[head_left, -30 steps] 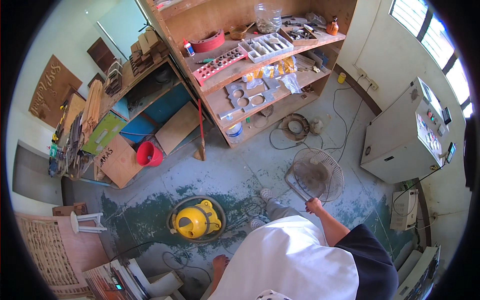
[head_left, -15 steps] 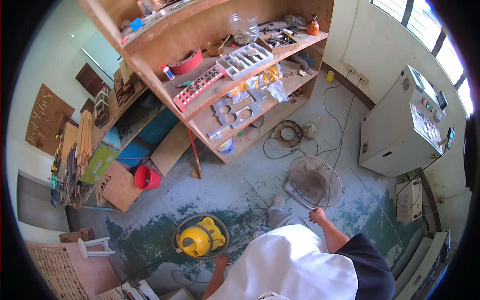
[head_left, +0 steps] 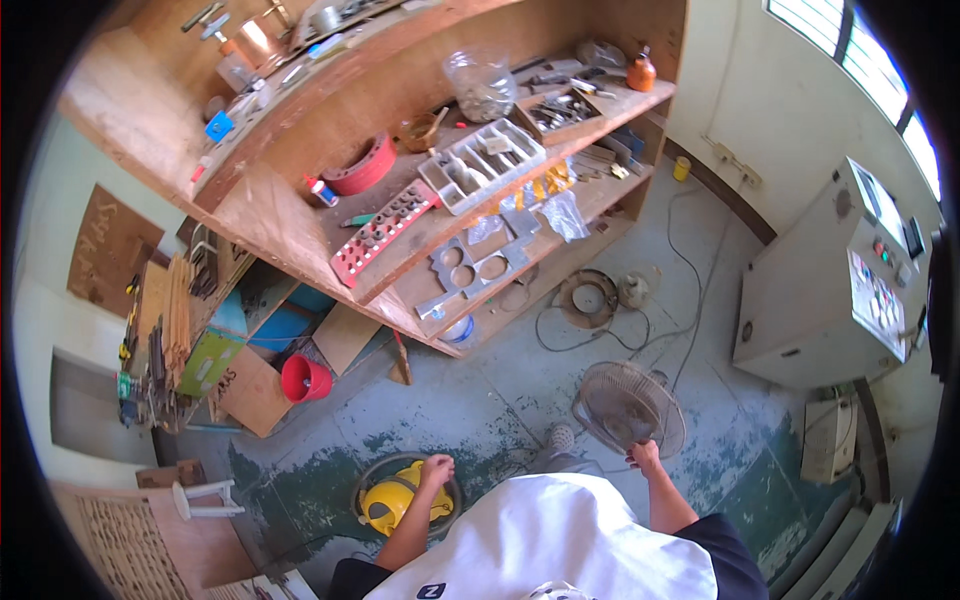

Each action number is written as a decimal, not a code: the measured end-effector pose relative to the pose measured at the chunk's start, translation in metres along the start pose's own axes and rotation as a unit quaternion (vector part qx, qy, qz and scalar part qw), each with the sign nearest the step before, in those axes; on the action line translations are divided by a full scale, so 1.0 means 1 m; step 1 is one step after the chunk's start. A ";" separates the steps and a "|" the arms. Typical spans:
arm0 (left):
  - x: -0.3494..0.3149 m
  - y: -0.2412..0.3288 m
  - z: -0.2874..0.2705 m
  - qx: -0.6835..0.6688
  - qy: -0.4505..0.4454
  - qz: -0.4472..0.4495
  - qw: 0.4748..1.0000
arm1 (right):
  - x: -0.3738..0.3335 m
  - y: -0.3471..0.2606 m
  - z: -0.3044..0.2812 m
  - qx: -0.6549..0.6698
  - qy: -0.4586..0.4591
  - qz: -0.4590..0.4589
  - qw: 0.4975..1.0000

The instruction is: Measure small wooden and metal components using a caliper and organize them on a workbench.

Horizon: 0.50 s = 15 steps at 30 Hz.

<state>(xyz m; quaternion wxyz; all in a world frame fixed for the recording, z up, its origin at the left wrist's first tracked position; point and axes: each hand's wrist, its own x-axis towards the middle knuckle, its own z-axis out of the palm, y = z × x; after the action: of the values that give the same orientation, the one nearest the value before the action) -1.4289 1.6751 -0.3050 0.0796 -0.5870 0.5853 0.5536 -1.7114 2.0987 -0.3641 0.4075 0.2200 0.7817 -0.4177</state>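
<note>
My right hand [head_left: 643, 456] is closed on the near rim of a round wire-caged electric fan [head_left: 625, 400], whose grille is dusty and brownish. The fan is tilted, with its cage facing up towards me, close to the floor. My left hand [head_left: 437, 470] hangs in the air with its fingers curled, and nothing shows in it. Below it, partly hidden by my forearm, a yellow canister vacuum cleaner [head_left: 388, 500] stands on the floor with a grey hose looped round it.
Ahead stands a wooden shelf unit [head_left: 300, 240] holding a grey compartment tray [head_left: 480, 165], a red rack [head_left: 385, 232] and tools. A dusty ring-shaped part [head_left: 588, 299] and cords lie on the floor. A red bucket [head_left: 305, 378] is left, a grey control cabinet [head_left: 800, 290] right.
My left hand has risen from beside the vacuum cleaner to in front of it. My right hand still grips the fan, which has tilted slightly. The view has shifted, showing more of the upper shelf.
</note>
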 end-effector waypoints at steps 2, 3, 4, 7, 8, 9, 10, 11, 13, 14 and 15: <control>0.004 0.017 0.007 0.018 -0.026 0.036 0.999 | 0.011 -0.013 0.000 -0.019 0.010 -0.018 1.000; 0.005 0.021 0.009 -0.005 0.002 0.051 0.999 | 0.015 -0.017 0.003 -0.009 0.000 -0.049 0.999; 0.005 0.023 0.011 0.047 -0.004 0.079 0.996 | 0.019 -0.021 0.007 -0.005 0.008 -0.061 0.998; -0.001 0.009 0.009 0.088 0.027 0.091 0.992 | 0.031 -0.034 0.023 0.041 -0.038 -0.103 0.993; -0.004 -0.002 0.005 0.103 0.021 0.090 0.990 | 0.034 -0.040 0.026 -0.024 -0.054 -0.114 0.992; -0.007 -0.016 -0.001 0.076 0.061 0.075 0.992 | 0.036 -0.046 0.028 0.011 -0.108 -0.065 0.992; -0.011 -0.033 -0.004 0.071 0.063 0.057 0.994 | 0.036 -0.050 0.035 -0.004 -0.134 -0.096 0.986; -0.014 -0.050 -0.005 0.060 0.056 0.052 0.995 | 0.035 -0.055 0.041 -0.033 -0.122 -0.116 0.985; -0.026 -0.094 -0.008 0.075 0.129 0.107 0.983 | 0.033 -0.069 0.051 -0.082 -0.130 -0.116 0.981; -0.034 -0.116 -0.007 0.074 0.177 0.115 0.975 | 0.032 -0.076 0.056 -0.103 -0.137 -0.111 0.979; -0.041 -0.136 -0.008 0.076 0.208 0.111 0.969 | 0.031 -0.085 0.064 -0.125 -0.147 -0.110 0.975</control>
<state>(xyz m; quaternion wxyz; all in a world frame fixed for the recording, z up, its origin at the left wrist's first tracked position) -1.3071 1.7350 -0.3468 -0.0614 -0.6128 0.6907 0.3791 -1.7580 1.9984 -0.3695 0.4940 0.0163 0.7787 -0.3863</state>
